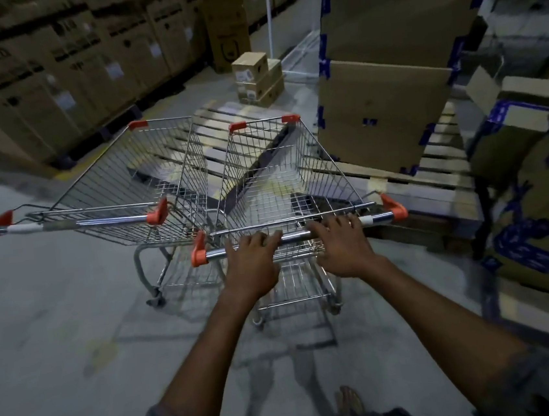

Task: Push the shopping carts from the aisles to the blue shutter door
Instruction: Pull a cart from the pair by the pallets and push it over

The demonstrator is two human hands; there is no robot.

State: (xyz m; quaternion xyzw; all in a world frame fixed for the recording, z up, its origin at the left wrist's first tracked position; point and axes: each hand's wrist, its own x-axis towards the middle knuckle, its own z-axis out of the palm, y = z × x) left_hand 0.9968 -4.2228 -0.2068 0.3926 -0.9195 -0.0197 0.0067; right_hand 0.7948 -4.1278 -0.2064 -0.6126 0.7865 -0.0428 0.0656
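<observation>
Chrome wire is forming the baskets of two shopping carts standing side by side on the grey concrete floor (59,332). The near cart (283,179) is sitting directly in front of the person, and its handle bar (298,235), capped at each end with orange plastic, is running crosswise at arm's reach. The left hand (252,264) is lying over the bar just left of centre, fingers curled across the top of the tube. The right hand (341,248) is lying over the bar right of centre in the same manner, fingers draped forward and slightly spread. Both hands are touching the bar; whether the thumbs are wrapping underneath cannot be told.

The second cart (122,186) is standing to the left of the near cart, its basket angled away, with its own orange-capped handle (75,223) unheld. The two baskets are appearing very close near their front corners; contact cannot be confirmed.

Ahead of both carts, a wooden pallet (432,171) is lying on the floor, carrying tall cardboard boxes (388,107) with blue tape at the edges. A small stack of cartons (257,77) is sitting further back. Large printed boxes (48,69) are lining the left wall. The blue shutter door is not appearing in the view. The picture is showing motion blur throughout.
</observation>
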